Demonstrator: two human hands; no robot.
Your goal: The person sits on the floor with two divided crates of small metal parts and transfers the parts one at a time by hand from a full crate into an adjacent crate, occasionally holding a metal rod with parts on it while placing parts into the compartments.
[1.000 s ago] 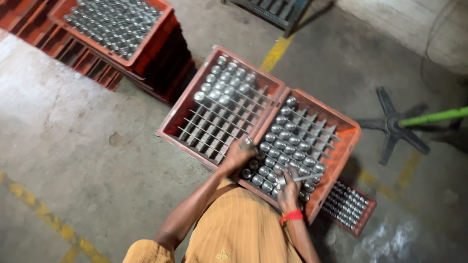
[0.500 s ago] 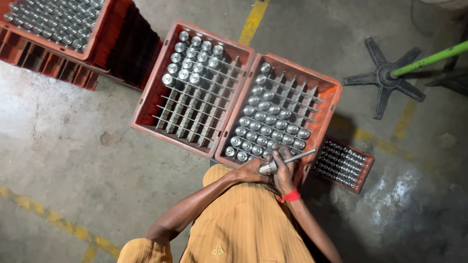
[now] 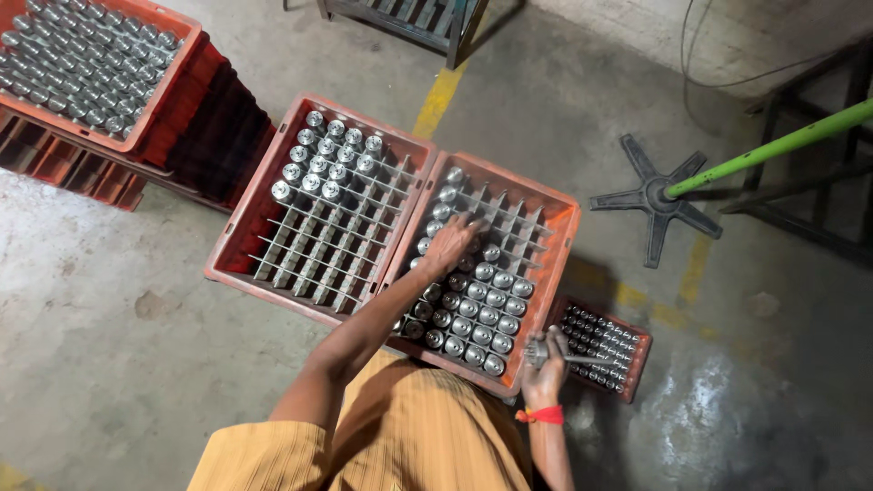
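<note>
My left hand [image 3: 448, 244] reaches out over the right-hand crate [image 3: 566, 238], fingers spread and curling onto one of the metal cylinders [image 3: 491, 309] standing in its divider cells, so I can lift it straight up between the partitions. My right hand [image 3: 546, 368] stays low by the crate's near corner, closed around a slim metal pin [image 3: 575, 359] that points sideways, kept ready beside the work. The left-hand crate [image 3: 238, 244] touches the first, its far rows filled with cylinders and its near cells bare. A small tray of little parts [image 3: 600, 344] sits just beside my right hand. A stacked crate [image 3: 145, 127] stands well apart.
</note>
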